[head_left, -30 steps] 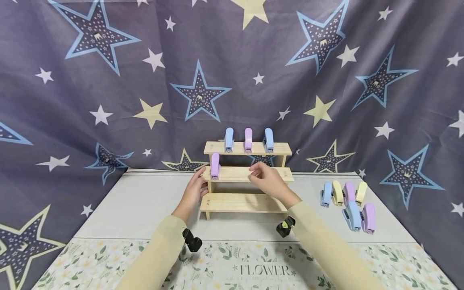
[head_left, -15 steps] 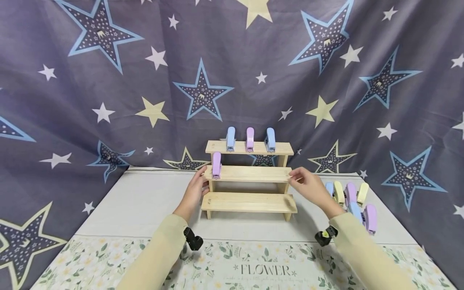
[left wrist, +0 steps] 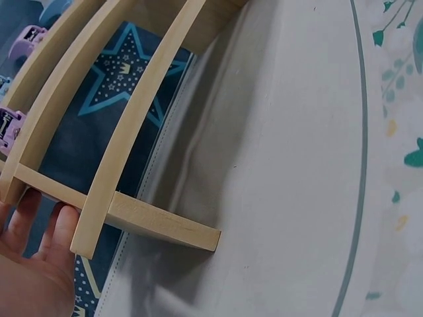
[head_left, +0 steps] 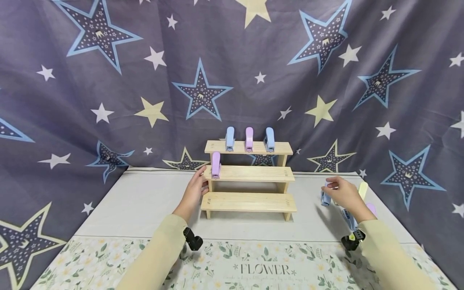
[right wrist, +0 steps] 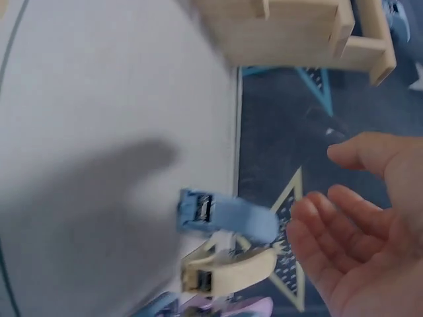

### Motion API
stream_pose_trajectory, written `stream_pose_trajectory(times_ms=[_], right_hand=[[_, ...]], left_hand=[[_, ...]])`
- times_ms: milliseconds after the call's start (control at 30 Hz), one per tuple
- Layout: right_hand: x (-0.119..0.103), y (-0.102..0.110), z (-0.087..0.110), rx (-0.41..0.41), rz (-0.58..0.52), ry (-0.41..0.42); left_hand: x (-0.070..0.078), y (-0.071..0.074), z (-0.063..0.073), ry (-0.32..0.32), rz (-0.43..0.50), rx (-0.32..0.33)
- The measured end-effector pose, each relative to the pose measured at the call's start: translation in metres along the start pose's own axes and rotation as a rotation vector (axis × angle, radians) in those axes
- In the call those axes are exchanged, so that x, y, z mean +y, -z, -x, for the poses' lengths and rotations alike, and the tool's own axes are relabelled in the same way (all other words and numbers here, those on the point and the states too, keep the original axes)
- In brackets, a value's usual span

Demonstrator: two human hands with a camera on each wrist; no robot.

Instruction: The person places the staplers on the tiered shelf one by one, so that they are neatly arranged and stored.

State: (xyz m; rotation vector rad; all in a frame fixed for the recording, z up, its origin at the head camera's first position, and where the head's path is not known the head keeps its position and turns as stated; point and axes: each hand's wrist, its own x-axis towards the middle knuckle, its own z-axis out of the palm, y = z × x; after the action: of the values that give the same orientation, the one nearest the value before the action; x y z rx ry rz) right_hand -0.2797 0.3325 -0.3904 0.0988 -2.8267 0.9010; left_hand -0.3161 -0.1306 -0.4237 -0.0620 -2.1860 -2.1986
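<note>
My left hand [head_left: 193, 192] holds the left end of the middle board of a three-tier wooden stand [head_left: 253, 174]; in the left wrist view, the fingers [left wrist: 64, 231] lie by its side upright. Over at the right, my right hand [head_left: 344, 194] hovers beside a blue stapler [head_left: 325, 199]. The right wrist view shows its thumb and fingers apart, near the blue stapler [right wrist: 241, 216] with nothing between them. A yellow stapler [right wrist: 241, 272] lies next to that one. On the middle board stands a purple stapler [head_left: 216, 165].
The top board carries a blue stapler [head_left: 230, 139], a purple stapler [head_left: 249, 139] and another blue stapler [head_left: 269, 139]. Partly hidden by my right hand are a yellow stapler [head_left: 363, 189], a blue stapler [head_left: 349, 220] and a purple stapler [head_left: 371, 208]. A star-patterned curtain [head_left: 232, 52] hangs behind.
My right hand has moved from above the middle board rightward to the group of staplers. The left hand stays at the stand's left end.
</note>
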Motion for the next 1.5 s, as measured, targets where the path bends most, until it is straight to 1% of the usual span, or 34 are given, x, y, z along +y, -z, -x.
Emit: stream_pose_trajectory(times_ms=[267, 400, 600, 833, 933, 1100, 1267, 1333, 1500], right_hand=[[0.016, -0.008, -0.006, -0.060, 0.007, -0.094], [0.022, -0.013, -0.010, -0.060, 0.026, -0.125], [0.028, -0.020, -0.014, -0.038, 0.086, -0.102], [0.034, -0.025, -0.016, -0.061, 0.121, -0.098], [0.034, -0.026, -0.015, -0.083, 0.100, -0.096], [0.033, -0.027, -0.010, -0.127, 0.020, -0.113], [0.029, -0.027, -0.005, -0.118, -0.019, -0.104], [0.027, -0.026, -0.004, -0.122, -0.020, -0.094], [0.018, -0.019, -0.005, -0.102, 0.034, -0.043]], left_hand=[[0.001, 0.000, -0.001, 0.005, -0.002, 0.009], [0.002, 0.000, 0.000, 0.003, -0.008, 0.008], [0.001, -0.001, 0.000, 0.010, 0.001, 0.009], [0.001, -0.001, 0.000, 0.008, 0.006, 0.007], [0.001, -0.001, 0.000, 0.010, 0.008, 0.007], [0.001, 0.000, 0.000, 0.005, 0.005, 0.011], [0.000, 0.000, 0.000, 0.002, 0.010, 0.005], [0.000, 0.000, 0.000, 0.005, 0.008, 0.005], [-0.001, 0.001, -0.001, 0.006, 0.007, 0.009]])
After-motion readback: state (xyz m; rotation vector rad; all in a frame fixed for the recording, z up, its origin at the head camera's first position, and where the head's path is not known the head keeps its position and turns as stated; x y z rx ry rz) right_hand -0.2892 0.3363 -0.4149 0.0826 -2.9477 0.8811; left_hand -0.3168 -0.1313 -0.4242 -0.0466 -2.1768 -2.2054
